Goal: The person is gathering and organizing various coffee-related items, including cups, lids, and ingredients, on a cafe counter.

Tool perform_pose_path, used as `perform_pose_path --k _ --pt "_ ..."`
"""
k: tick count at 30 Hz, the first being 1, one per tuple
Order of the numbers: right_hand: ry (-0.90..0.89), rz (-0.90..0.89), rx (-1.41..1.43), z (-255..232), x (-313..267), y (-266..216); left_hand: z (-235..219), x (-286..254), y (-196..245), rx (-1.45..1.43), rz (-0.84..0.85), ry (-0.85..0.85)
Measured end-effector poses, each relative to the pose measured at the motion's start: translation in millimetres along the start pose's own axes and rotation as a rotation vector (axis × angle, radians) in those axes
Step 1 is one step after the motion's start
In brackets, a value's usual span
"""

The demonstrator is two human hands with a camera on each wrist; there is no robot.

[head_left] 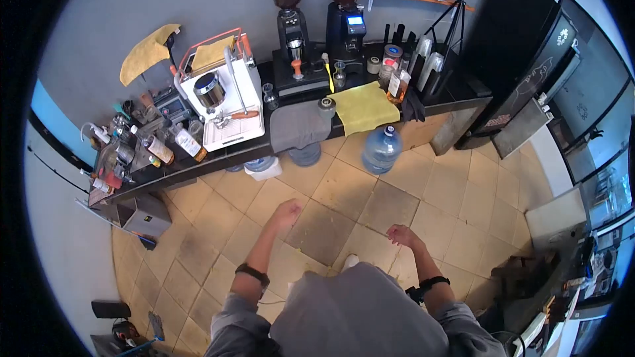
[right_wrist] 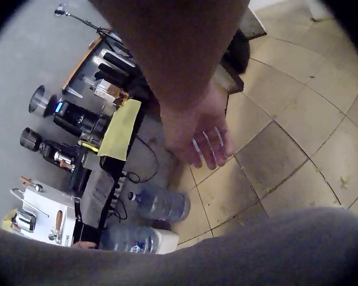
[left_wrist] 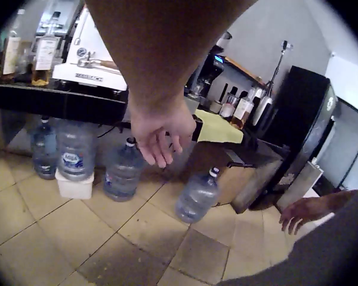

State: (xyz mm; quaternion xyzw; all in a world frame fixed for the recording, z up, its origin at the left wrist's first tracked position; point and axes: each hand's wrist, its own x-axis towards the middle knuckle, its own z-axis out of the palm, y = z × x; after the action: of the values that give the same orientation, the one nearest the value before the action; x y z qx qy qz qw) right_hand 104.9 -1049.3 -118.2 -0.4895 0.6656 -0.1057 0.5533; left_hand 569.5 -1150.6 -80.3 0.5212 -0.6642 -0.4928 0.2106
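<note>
The left hand (head_left: 288, 214) hangs over the tiled floor in the head view, its fingers loosely bent and holding nothing. In the left wrist view that hand (left_wrist: 161, 134) shows relaxed fingers, with water bottles behind it. The right hand (head_left: 403, 235) is held out over the floor on the other side, loosely curled around nothing; the right wrist view shows this hand (right_wrist: 201, 137) with slack fingers. Neither hand touches anything. Nearest in front of them stands a large blue water bottle (head_left: 381, 151) on the floor by the counter.
A long dark counter (head_left: 178, 170) carries a white espresso machine (head_left: 228, 102), two coffee grinders (head_left: 346, 33), a grey cloth (head_left: 299, 125), a yellow cloth (head_left: 368, 108) and several bottles. A black fridge (head_left: 506, 46) stands at right. A grey bin (head_left: 147, 215) sits below the counter's left end.
</note>
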Motion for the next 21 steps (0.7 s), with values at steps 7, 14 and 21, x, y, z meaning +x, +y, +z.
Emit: perform_pose_path --k 7,14,21 --pt "0.081 -0.325 -0.082 -47.4 84.9 -10.5 -4.9 168.6 76.3 0.299 0.295 0.183" --pt "0.118 -0.388 -0.034 -70.7 148.7 -96.2 -42.3 268.0 133.7 0.479 0.412 0.376" --pt "0.292 -0.411 -0.064 -109.0 191.4 -218.0 -76.6 338.8 157.1 0.688 0.410 0.382"
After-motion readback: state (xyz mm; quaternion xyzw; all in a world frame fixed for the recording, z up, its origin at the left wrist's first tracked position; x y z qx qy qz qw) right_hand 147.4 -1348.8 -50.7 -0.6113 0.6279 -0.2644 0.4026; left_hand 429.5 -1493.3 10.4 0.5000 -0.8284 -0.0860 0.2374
